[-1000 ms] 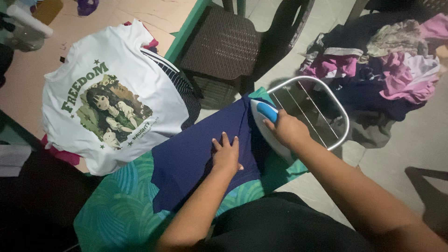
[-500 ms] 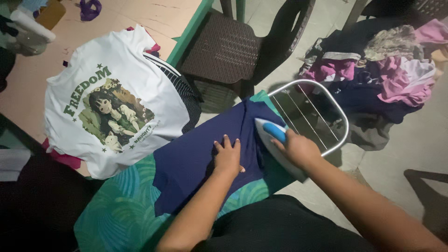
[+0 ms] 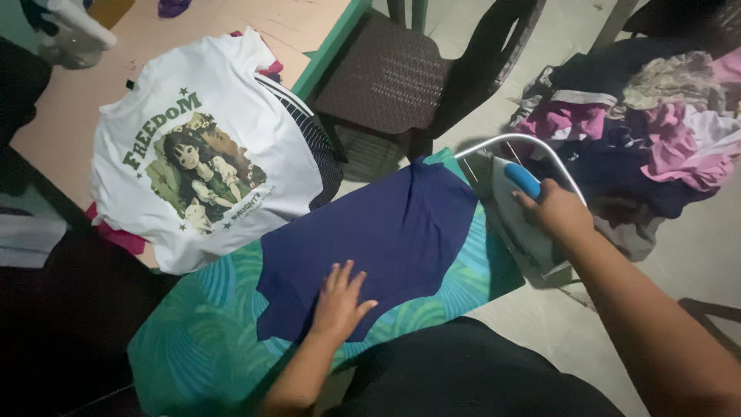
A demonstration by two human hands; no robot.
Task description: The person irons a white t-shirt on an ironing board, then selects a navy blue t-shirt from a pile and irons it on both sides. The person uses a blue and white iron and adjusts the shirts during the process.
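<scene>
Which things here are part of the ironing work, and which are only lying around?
In use: iron in the right hand; navy garment under the left hand; green patterned board cover; wire rest.

Lying about: white printed T-shirt; clothes pile; dark chair.

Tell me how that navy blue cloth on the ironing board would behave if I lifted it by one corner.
The navy cloth would probably droop limply: it lies flat, following the board. It looks thin, so likely light. It may slide a little unless pinned, as the left hand presses one edge.
</scene>
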